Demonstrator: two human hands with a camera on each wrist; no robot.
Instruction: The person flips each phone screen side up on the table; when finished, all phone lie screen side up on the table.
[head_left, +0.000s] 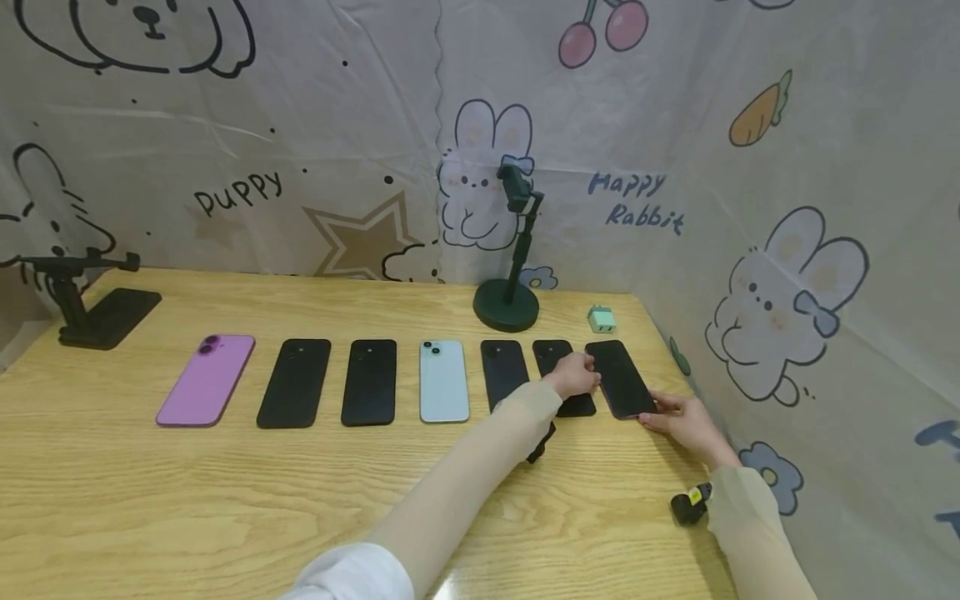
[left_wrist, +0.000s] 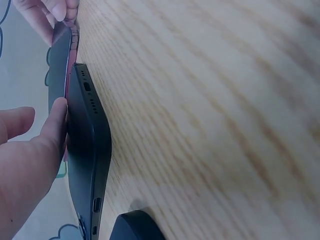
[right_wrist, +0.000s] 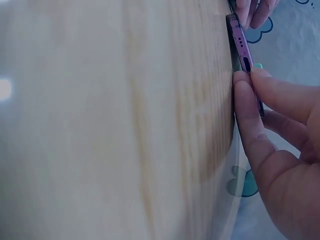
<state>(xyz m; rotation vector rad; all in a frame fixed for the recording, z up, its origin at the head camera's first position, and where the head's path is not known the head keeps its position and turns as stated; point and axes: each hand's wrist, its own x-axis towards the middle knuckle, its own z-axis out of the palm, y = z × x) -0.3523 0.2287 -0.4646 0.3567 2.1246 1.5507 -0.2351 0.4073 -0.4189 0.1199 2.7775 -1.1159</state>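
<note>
At the right end of a row of phones lies a smartphone (head_left: 621,379) with a dark face up and a pinkish-purple edge. My right hand (head_left: 684,423) pinches its lower right corner between thumb and fingers; the right wrist view shows the purple edge (right_wrist: 241,47) with its port. Reaching across, my left hand (head_left: 574,377) touches that phone's left side with an extended finger (left_wrist: 56,117), another digit standing apart. Below the left hand lies a black phone (head_left: 577,405), partly covered by it in the head view; its port end (left_wrist: 87,87) shows in the left wrist view.
Leftward on the wooden table (head_left: 225,500) lie a dark phone (head_left: 504,365), a light blue phone (head_left: 444,387), two black phones and a pink phone (head_left: 206,379). Behind stand a black stand (head_left: 506,307), a mint charger plug (head_left: 602,319) and, far left, a phone holder (head_left: 93,321). A printed cloth borders the table.
</note>
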